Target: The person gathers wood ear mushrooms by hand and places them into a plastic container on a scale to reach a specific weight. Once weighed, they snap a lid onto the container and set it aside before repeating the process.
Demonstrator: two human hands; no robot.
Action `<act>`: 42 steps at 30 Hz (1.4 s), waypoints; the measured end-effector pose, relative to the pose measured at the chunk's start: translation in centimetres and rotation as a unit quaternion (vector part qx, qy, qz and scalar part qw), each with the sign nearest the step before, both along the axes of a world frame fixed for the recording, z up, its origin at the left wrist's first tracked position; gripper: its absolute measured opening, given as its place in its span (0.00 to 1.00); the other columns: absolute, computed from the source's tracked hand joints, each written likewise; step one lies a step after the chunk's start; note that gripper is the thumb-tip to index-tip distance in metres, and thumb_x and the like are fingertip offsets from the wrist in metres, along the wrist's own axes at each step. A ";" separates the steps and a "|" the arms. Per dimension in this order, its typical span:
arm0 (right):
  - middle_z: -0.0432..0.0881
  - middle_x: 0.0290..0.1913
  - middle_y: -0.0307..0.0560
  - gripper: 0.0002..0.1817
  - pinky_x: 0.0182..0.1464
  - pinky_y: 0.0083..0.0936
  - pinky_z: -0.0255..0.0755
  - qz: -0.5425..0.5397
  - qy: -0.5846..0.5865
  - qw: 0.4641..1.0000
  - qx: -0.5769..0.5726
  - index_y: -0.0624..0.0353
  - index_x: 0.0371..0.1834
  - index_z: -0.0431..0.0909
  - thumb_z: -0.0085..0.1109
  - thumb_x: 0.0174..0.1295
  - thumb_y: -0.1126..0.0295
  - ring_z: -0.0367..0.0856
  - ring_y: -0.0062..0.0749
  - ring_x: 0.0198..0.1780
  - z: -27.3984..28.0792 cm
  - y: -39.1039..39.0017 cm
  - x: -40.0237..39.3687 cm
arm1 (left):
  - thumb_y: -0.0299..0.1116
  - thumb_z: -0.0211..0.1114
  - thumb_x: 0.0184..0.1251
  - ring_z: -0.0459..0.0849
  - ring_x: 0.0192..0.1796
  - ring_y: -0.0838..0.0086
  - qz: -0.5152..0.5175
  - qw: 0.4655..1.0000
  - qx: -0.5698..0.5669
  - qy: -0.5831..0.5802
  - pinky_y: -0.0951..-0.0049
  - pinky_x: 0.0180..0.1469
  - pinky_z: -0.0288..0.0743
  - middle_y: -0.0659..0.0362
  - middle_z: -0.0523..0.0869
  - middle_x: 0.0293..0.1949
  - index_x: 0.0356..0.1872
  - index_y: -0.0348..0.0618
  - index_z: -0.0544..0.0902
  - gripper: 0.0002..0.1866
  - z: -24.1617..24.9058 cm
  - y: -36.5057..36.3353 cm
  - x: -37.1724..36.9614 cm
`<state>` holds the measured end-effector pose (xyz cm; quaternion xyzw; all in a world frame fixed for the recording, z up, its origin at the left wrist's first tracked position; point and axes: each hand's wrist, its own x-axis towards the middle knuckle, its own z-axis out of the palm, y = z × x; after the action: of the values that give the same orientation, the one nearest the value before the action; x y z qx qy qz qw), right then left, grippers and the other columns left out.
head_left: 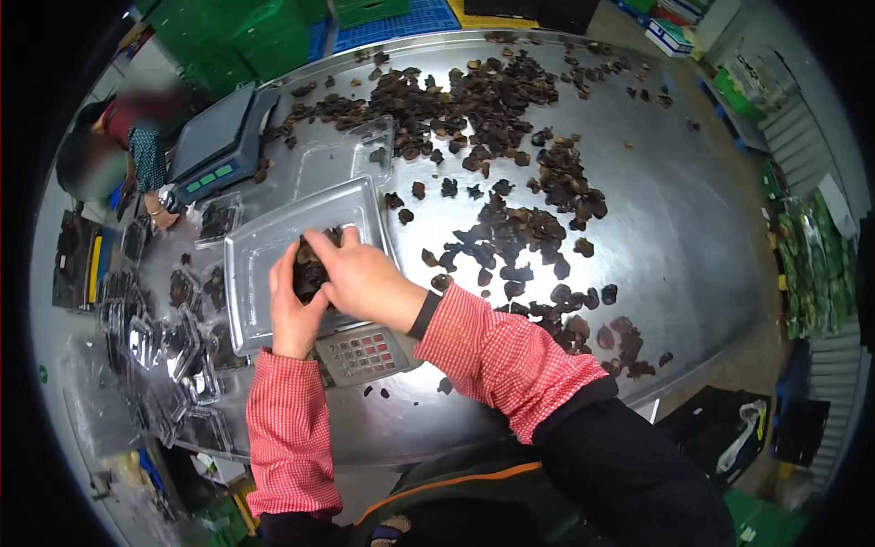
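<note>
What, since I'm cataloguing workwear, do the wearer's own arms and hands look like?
The left hand and right hand wear no gloves. Loose, wrinkled red-and-white checked sleeves cover both forearms; the right one meets a black band near the hand. Farther up the right arm, a plain black sleeve shows.

The left hand [296,319] and right hand [372,281] are cupping a clump of dark pieces [312,275] over a shallow tray [244,264], with a keypad [363,356] showing at its near edge. More loose dark pieces [506,91] are lying scattered across the metal counter [697,219]. Clear plastic packs [178,346] are crowding the left side. Beyond them, another person's hand [164,217] is reaching in near a second scale [214,137], while green crates [264,41] are standing behind the far edge.
</note>
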<state>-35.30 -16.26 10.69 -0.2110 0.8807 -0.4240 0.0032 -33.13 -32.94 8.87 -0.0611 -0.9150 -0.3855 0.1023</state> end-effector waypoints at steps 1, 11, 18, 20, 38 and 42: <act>0.72 0.51 0.76 0.39 0.44 0.44 0.82 -0.009 0.018 1.000 0.015 0.52 0.73 0.62 0.67 0.56 0.71 0.84 0.64 0.41 0.0 0.0 0.5 | 0.22 0.71 0.51 0.75 0.66 0.54 0.001 1.000 -0.010 0.002 0.62 0.69 0.70 0.48 0.73 0.63 0.70 0.43 0.70 0.40 0.4 0.1 0.1; 0.82 0.37 0.48 0.12 0.38 0.43 0.79 -0.249 0.063 0.932 0.254 0.53 0.42 0.81 0.67 0.58 0.61 0.85 0.47 0.38 -6.3 20.7 3.0 | 0.24 0.70 0.60 0.77 0.64 0.58 0.034 0.994 -0.098 0.037 0.64 0.67 0.70 0.49 0.76 0.62 0.65 0.41 0.77 0.28 2.6 0.0 2.3; 0.81 0.37 0.55 0.15 0.39 0.44 0.79 -0.276 0.008 0.908 0.316 0.60 0.43 0.75 0.66 0.56 0.66 0.85 0.52 0.36 -12.2 28.1 5.5 | 0.26 0.70 0.64 0.83 0.55 0.64 0.075 0.997 -0.023 0.014 0.68 0.60 0.74 0.54 0.83 0.51 0.56 0.39 0.82 0.19 1.3 0.1 4.5; 0.81 0.38 0.56 0.15 0.39 0.45 0.79 -0.259 0.017 0.926 0.275 0.60 0.44 0.74 0.64 0.56 0.68 0.84 0.54 0.37 -12.6 28.4 5.4 | 0.26 0.70 0.64 0.84 0.53 0.66 0.079 0.997 -0.011 0.005 0.69 0.58 0.76 0.55 0.83 0.50 0.56 0.39 0.82 0.18 1.1 0.1 5.2; 0.83 0.39 0.56 0.09 0.46 0.42 0.76 -0.136 0.035 0.984 0.109 0.60 0.42 0.77 0.61 0.59 0.73 0.82 0.55 0.43 -7.1 21.3 -0.5 | 0.25 0.67 0.70 0.83 0.45 0.82 0.229 0.940 0.251 -0.023 0.80 0.51 0.77 0.63 0.87 0.43 0.52 0.36 0.84 0.11 0.3 -6.3 10.4; 0.83 0.37 0.54 0.09 0.43 0.34 0.76 -0.036 -0.019 0.999 -0.032 0.61 0.43 0.78 0.61 0.62 0.71 0.84 0.48 0.38 -1.2 13.5 -0.1 | 0.26 0.65 0.72 0.83 0.43 0.82 0.216 0.923 0.317 -0.013 0.81 0.48 0.76 0.61 0.87 0.43 0.52 0.37 0.83 0.11 -0.1 -7.0 10.4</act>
<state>-35.44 -2.74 9.51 -0.1708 0.8734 -0.4560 -0.0022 -22.76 -39.91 8.75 0.1790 -0.7372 -0.6247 0.1849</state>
